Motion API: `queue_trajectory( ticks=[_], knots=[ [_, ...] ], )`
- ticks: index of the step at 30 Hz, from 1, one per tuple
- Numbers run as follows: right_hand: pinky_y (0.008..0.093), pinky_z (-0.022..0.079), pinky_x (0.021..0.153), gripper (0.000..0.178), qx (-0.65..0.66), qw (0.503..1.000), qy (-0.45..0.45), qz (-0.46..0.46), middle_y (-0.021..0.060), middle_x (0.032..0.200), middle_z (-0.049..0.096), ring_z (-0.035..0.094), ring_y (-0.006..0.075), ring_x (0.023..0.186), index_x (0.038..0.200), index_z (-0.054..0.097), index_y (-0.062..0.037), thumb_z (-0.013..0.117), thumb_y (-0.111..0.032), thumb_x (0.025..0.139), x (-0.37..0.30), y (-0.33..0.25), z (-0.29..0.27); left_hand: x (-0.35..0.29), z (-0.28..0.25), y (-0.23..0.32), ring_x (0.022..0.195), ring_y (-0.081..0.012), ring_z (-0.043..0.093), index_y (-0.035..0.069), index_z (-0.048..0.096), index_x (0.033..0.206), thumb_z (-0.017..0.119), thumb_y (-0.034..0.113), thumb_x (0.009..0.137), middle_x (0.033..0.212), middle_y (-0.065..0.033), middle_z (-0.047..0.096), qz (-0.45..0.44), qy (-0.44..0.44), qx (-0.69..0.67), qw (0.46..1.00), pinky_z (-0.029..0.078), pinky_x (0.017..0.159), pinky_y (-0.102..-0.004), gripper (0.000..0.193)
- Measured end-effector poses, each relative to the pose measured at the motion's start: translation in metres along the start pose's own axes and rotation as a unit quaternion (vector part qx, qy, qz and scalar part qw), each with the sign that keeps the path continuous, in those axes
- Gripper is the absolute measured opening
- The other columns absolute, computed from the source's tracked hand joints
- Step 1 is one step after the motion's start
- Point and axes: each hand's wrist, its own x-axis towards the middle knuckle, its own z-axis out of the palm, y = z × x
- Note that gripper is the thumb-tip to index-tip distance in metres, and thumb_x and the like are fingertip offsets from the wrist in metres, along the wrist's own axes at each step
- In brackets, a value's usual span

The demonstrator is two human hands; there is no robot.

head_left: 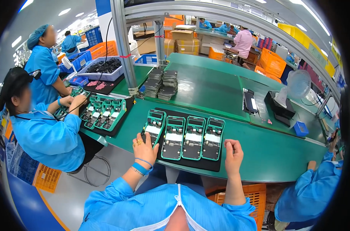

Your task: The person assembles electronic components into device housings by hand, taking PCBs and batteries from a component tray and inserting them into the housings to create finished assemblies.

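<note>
Four housings are too many to count, so several green-rimmed handheld device housings stand side by side on a black mat (190, 164), circuit boards and white panels showing inside. My left hand (146, 149) grips the lower end of the leftmost housing (155, 125), thumb along its right edge; this one sits slightly askew. The other housings, such as the middle one (193, 136), lie untouched. Just right of the rightmost housing (213, 138), my right hand (233, 157) hovers with curled fingers pressed together. Whatever those fingers may hold is hidden.
Stacks of dark flat parts (161, 84) stand beyond the mat, beside a metal post (123, 50). At left, a co-worker handles similar housings (105, 111). A white fan (298, 84), a blue bin (300, 129) and a black-framed panel (250, 101) are to the right.
</note>
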Motion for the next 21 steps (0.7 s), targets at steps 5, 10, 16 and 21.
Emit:
queue_trajectory(
  ticks=[5, 10, 16, 21],
  knots=[
    [0.0288, 0.043, 0.071, 0.010, -0.176, 0.984, 0.002, -0.035, 0.0096, 0.088, 0.054, 0.053, 0.0197, 0.080, 0.091, 0.057, -0.0003, 0.055, -0.004, 0.082, -0.011, 0.030, -0.007, -0.007, 0.013, -0.007, 0.104, -0.0431, 0.041, -0.001, 0.045, 0.123, 0.061, 0.031, 0.079, 0.124, -0.0312, 0.038, 0.012, 0.019, 0.018, 1.000, 0.035, 0.089, -0.0487, 0.057],
    [0.0343, 0.043, 0.077, 0.024, -0.279, 0.958, -0.053, -0.024, 0.0127, 0.097, 0.054, 0.053, 0.0242, 0.082, 0.103, 0.055, -0.0007, 0.058, -0.009, 0.081, -0.026, 0.049, -0.001, -0.004, 0.011, -0.043, 0.105, -0.0405, 0.043, -0.004, 0.035, 0.131, 0.054, 0.023, 0.086, 0.124, -0.0270, 0.042, 0.051, 0.005, -0.260, 0.964, 0.034, 0.092, -0.0448, 0.055],
    [0.0349, 0.043, 0.078, 0.028, -0.269, 0.962, -0.047, 0.012, 0.0144, 0.099, 0.054, 0.053, 0.0252, 0.084, 0.108, 0.053, 0.0006, 0.058, -0.012, 0.083, -0.022, 0.044, 0.004, -0.002, 0.011, -0.045, 0.088, -0.0376, 0.048, -0.007, 0.033, 0.131, 0.052, 0.016, 0.086, 0.098, -0.0208, 0.058, -0.005, -0.007, -0.215, 0.977, 0.039, 0.081, -0.0428, 0.054],
    [0.0426, 0.038, 0.086, 0.044, -0.326, 0.944, -0.046, 0.037, 0.0205, 0.104, 0.050, 0.046, 0.0352, 0.096, 0.118, 0.046, 0.0019, 0.059, -0.021, 0.083, -0.016, 0.056, -0.014, -0.005, 0.017, -0.027, 0.080, -0.0347, 0.052, -0.005, 0.037, 0.130, 0.051, 0.009, 0.084, 0.091, -0.0171, 0.061, -0.031, -0.019, -0.267, 0.963, 0.040, 0.077, -0.0426, 0.050]
  ],
)
